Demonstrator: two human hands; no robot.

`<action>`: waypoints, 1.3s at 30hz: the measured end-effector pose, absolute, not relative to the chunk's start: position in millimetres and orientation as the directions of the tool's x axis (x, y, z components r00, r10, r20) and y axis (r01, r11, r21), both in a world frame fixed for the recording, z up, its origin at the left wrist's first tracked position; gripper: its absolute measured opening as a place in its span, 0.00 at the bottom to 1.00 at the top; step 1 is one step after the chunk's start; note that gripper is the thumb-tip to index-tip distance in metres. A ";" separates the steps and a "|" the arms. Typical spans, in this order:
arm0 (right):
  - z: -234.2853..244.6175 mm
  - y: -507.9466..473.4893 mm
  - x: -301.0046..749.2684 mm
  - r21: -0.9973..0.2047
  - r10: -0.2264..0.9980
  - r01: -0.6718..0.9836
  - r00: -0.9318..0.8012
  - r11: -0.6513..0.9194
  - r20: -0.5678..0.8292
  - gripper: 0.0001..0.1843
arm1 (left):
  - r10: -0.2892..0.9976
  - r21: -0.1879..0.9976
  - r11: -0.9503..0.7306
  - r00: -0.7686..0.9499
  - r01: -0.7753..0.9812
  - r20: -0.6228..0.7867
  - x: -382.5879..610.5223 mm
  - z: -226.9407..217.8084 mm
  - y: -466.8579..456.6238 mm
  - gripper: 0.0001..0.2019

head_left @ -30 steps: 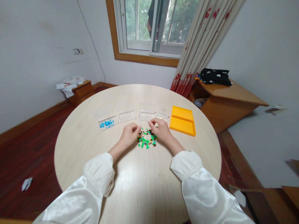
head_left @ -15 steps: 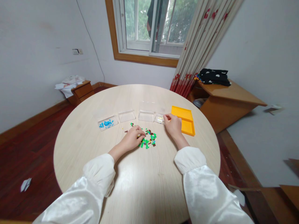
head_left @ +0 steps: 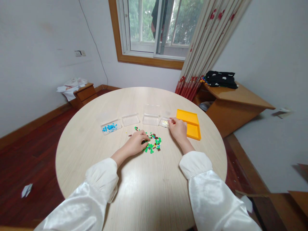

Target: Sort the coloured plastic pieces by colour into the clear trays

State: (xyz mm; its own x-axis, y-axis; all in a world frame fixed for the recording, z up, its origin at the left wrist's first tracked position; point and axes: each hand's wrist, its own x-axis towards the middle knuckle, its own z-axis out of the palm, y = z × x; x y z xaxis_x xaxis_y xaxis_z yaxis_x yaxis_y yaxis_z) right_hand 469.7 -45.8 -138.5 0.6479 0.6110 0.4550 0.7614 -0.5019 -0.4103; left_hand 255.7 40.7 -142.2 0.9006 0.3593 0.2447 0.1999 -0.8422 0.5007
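A heap of small green, brown and blue bricks (head_left: 152, 143) lies in the middle of the round table (head_left: 141, 189). My left hand (head_left: 136, 142) rests on the heap's left edge, fingers curled down onto the pieces. My right hand (head_left: 178, 128) is at the rightmost clear tray (head_left: 164, 122), which holds a few pale yellow pieces; its fingers are pinched together over the tray's right rim. What the fingers hold is too small to see.
Behind the heap stands a row of clear trays: one with blue bricks (head_left: 111, 126), two that look empty (head_left: 131, 119) (head_left: 151, 119). An orange tray (head_left: 189, 127) lies right of my right hand. A wooden cabinet (head_left: 234, 106) stands beyond the table's right side.
My right hand left the heap and went back and to the right, to the clear tray with yellow pieces. My left hand slid a little right onto the heap.
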 end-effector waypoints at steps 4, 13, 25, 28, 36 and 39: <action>-137.3 -45.5 469.0 -0.419 0.619 0.759 0.650 -0.499 0.441 0.17 | 0.351 0.503 -0.842 0.906 0.196 0.236 255.4 -140.5 39.7 0.09; -135.8 -45.4 467.6 -0.438 0.628 0.754 0.654 -0.490 0.423 0.17 | 0.326 0.518 -0.835 0.925 0.186 0.194 253.6 -134.7 36.6 0.06; -134.7 -45.4 466.7 -0.456 0.618 0.740 0.668 -0.495 0.414 0.17 | 0.305 0.515 -0.836 0.941 0.192 0.144 253.4 -130.9 37.1 0.04; -134.9 -45.1 466.9 -0.478 0.615 0.745 0.660 -0.465 0.430 0.16 | 0.306 0.509 -0.839 0.940 0.191 0.150 252.8 -130.5 36.7 0.04; -137.7 -37.5 452.8 -0.614 0.738 0.783 0.472 -0.100 0.482 0.11 | 0.445 0.626 -0.743 0.873 0.236 0.198 256.8 -131.1 38.1 0.06; -136.5 -36.4 438.5 -0.637 0.803 0.770 0.361 0.030 0.473 0.09 | 0.526 0.722 -0.654 0.822 0.226 0.219 258.3 -130.6 40.2 0.07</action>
State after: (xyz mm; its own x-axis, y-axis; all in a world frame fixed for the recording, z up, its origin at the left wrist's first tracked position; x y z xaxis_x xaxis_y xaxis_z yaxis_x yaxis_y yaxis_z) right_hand 438.5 -36.4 -136.5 0.3610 0.8035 0.4734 0.7699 0.0296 -0.6375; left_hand 258.3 40.2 -130.6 0.8217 0.5261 0.2190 0.2260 -0.6536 0.7223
